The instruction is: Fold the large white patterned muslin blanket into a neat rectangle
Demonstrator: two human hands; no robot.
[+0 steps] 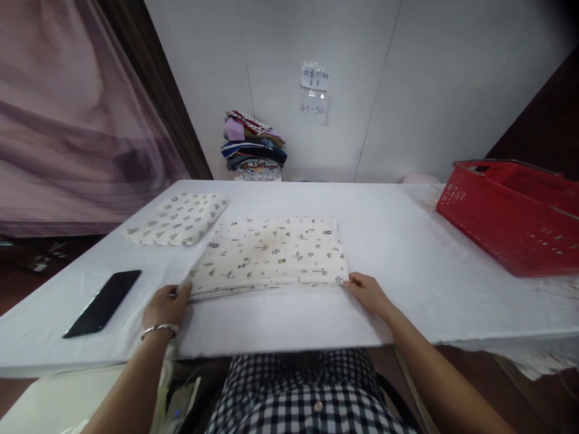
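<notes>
A white cloth with a small grey-green print (271, 253) lies folded flat in layers on the table in front of me. My left hand (166, 307), with a silver bracelet at the wrist, pinches its near left corner. At the near right corner, my right hand (366, 292) grips the edge between thumb and fingers. The near edge runs fairly straight between both hands, with its layers showing at the left. Behind and left of it rests another folded white cloth with a leaf-like print (185, 218), touched by neither hand.
A black phone (103, 303) lies on the white-covered table (289, 322) at the left. The red perforated basket (511, 223) stands at the right edge. Against the wall is a stack of folded fabrics (254, 147), and paper notes (314, 93) hang above.
</notes>
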